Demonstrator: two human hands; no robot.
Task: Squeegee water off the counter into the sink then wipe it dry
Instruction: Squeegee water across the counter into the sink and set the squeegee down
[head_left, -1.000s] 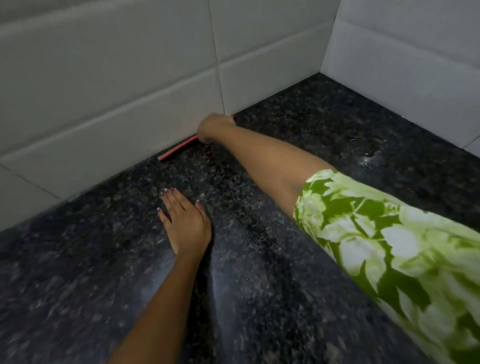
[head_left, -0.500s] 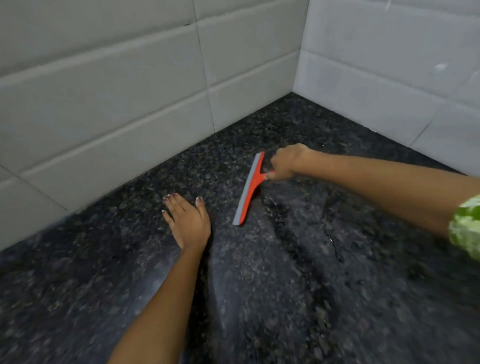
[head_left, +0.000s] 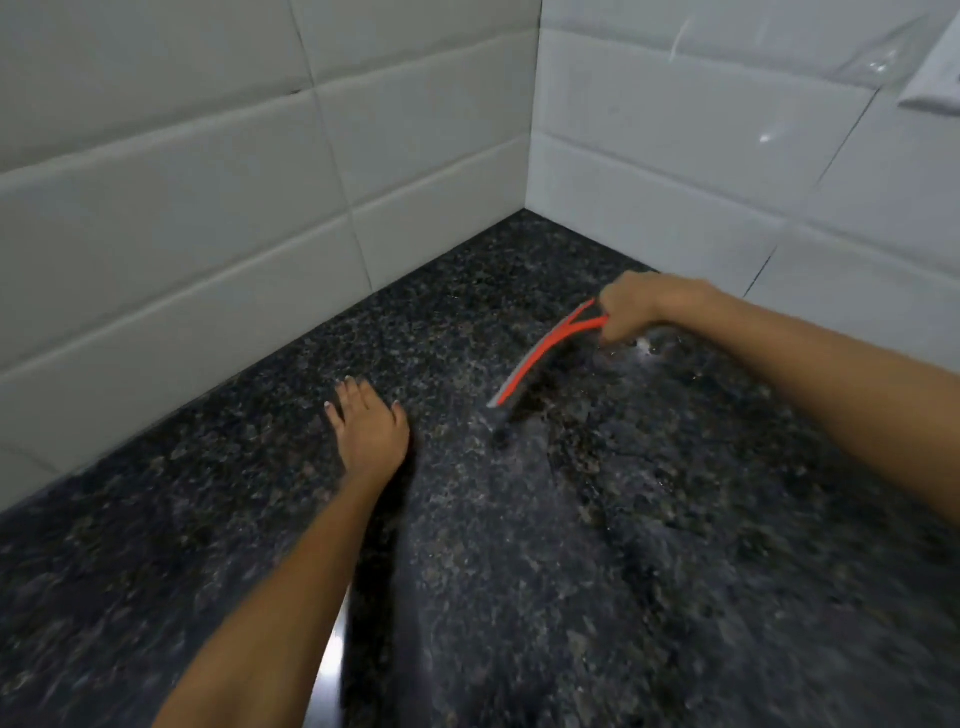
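Across nearly the whole view spreads the dark speckled counter (head_left: 597, 597), bounded on the far left and far right by white tiled walls (head_left: 208, 208) that meet in a corner at the far side; no sink shows anywhere. Next in size are the two bare forearms: the left hand (head_left: 370, 427) lies open and flat, palm down on the stone near the left wall, bracing, while the right hand (head_left: 636, 310) is closed around the handle of the red squeegee (head_left: 540, 358). A second ago that hand was pressed far off at the foot of the left wall with the blade against the tile; since then the squeegee has swept away from the wall to the right and now sits well clear of it, angled with its edge seemingly on the counter. A duller, streaked band (head_left: 467, 519) runs nearward from the blade, probably moved water. Small bright droplets (head_left: 647, 347) glint just right of the gripping hand, so wet patches likely remain and the wiping stage looks some way off
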